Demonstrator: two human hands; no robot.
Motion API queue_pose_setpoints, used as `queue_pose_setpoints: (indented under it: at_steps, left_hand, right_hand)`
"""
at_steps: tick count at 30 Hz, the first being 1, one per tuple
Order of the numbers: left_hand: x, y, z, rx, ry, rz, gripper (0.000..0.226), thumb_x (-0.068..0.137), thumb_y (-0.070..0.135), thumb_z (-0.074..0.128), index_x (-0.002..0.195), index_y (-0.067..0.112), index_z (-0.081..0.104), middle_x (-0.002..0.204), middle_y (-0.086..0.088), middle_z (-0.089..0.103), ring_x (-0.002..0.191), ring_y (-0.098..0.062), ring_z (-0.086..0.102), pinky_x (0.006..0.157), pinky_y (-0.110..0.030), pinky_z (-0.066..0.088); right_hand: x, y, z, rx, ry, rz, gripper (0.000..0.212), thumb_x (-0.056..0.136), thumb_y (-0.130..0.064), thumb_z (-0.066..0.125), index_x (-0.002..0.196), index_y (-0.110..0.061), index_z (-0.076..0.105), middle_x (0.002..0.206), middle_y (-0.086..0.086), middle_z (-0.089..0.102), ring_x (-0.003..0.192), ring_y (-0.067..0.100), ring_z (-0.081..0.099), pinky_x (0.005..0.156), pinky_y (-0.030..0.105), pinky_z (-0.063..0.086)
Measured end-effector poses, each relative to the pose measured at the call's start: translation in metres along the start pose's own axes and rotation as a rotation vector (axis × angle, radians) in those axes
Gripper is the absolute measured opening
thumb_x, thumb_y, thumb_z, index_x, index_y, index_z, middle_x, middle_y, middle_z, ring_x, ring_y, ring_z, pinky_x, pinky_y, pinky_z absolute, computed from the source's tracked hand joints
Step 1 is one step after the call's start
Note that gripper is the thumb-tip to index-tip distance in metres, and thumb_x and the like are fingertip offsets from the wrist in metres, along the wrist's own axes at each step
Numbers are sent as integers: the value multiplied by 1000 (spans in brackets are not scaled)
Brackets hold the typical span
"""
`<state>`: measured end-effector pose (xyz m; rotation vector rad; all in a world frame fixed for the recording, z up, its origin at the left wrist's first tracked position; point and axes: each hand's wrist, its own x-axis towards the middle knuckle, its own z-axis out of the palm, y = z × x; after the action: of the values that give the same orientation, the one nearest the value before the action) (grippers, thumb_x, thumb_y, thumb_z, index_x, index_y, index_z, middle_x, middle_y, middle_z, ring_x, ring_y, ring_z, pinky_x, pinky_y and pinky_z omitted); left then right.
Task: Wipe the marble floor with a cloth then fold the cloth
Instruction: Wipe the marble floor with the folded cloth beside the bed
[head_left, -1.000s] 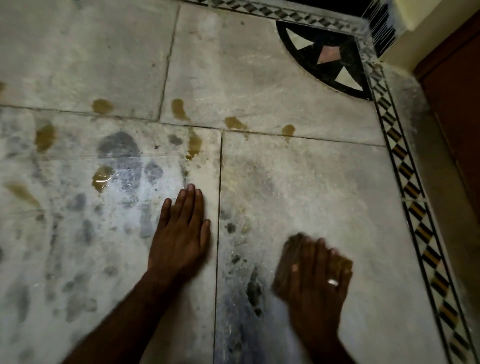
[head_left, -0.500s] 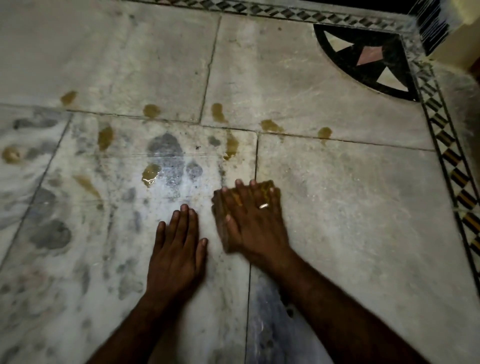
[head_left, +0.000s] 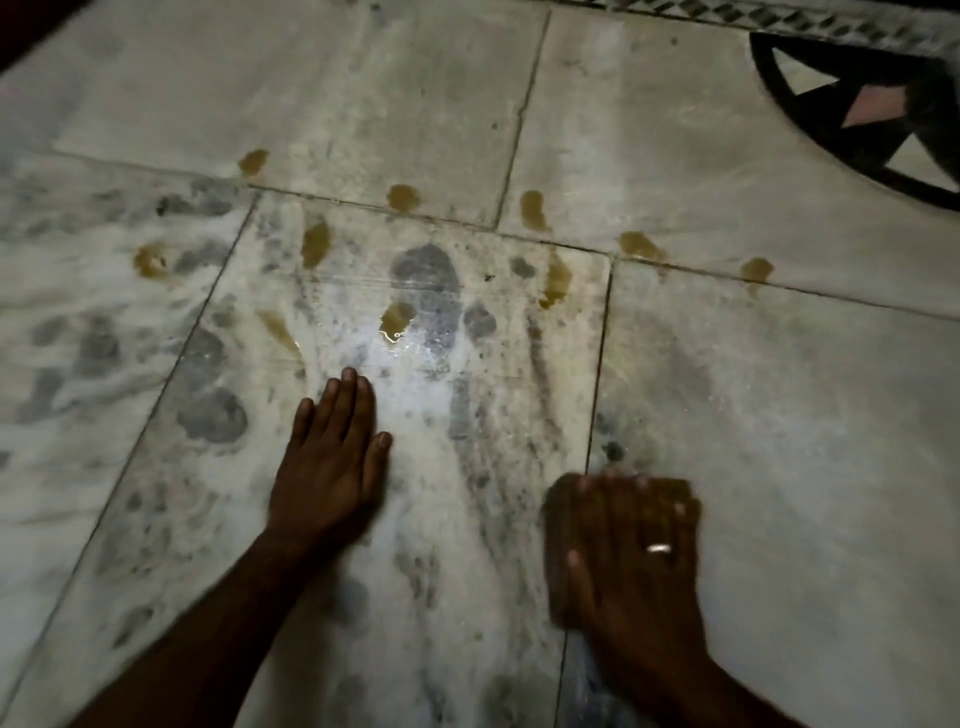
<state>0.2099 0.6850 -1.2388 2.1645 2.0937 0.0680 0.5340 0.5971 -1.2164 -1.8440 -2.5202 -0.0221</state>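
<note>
The marble floor (head_left: 779, 415) is pale with grey patches and several brownish wet spots (head_left: 397, 317) along the tile joints. My right hand (head_left: 631, 561), with a ring on one finger, presses flat on a small brown cloth (head_left: 563, 499); only the cloth's edges show around the fingers, near a tile joint. My left hand (head_left: 332, 462) lies flat on the tile to the left, fingers together, holding nothing. Wet wipe streaks run between the two hands.
A black quarter-circle inlay (head_left: 857, 114) with white and pink triangles sits at the far right corner. A patterned border strip (head_left: 779, 18) runs along the top edge. Dark tile joints (head_left: 597, 374) cross the floor.
My right hand has slid the cloth back toward me and to the right, away from the left hand. The left hand stayed planted. The view has shifted left.
</note>
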Motion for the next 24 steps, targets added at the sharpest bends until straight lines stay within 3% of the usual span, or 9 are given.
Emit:
queue_pose_setpoints:
  at_steps: [3,7,11,17,21,24]
  left_hand:
    - [-1,1,-1,-21,2,-1,66,103,42,24,160,9,21,168,-8,14,155,-22,14,125,-38,2]
    - [2,1,-2,-44,37,-4,65,103,40,26,160,8,22,168,-10,15,155,-23,15,126,-38,4]
    - [2,-4,2,-57,54,-23,64,104,38,23,159,6,23,168,-12,17,155,-24,17,126,-41,9]
    - [16,-25,-2,-47,36,-115,71,103,47,19,161,7,17,169,-13,12,156,-26,14,125,-46,9]
    - [19,-62,-8,-41,41,-125,71,103,47,19,160,5,20,168,-15,16,155,-29,19,125,-48,11]
    - [17,-70,-10,-42,60,-151,70,103,45,23,158,2,24,166,-18,20,154,-31,22,125,-47,12]
  right_hand:
    - [3,-28,-5,105,-44,-383,61,103,-44,40,159,-19,36,165,15,33,154,41,24,115,70,31]
    - [70,-63,4,132,-18,-554,59,104,-47,37,159,-25,35,166,9,33,155,34,26,123,65,18]
    - [146,-87,13,186,87,-374,56,101,-41,44,154,-25,45,162,8,42,152,32,34,123,60,21]
    - [201,-44,12,115,41,-87,57,102,-42,38,156,-24,42,161,10,43,148,36,38,122,61,18]
    - [171,-6,14,60,23,199,57,105,-41,30,158,-21,35,162,14,39,147,40,36,122,63,18]
    - [120,-23,15,25,26,453,57,108,-36,29,160,-13,30,163,19,35,149,44,33,121,65,16]
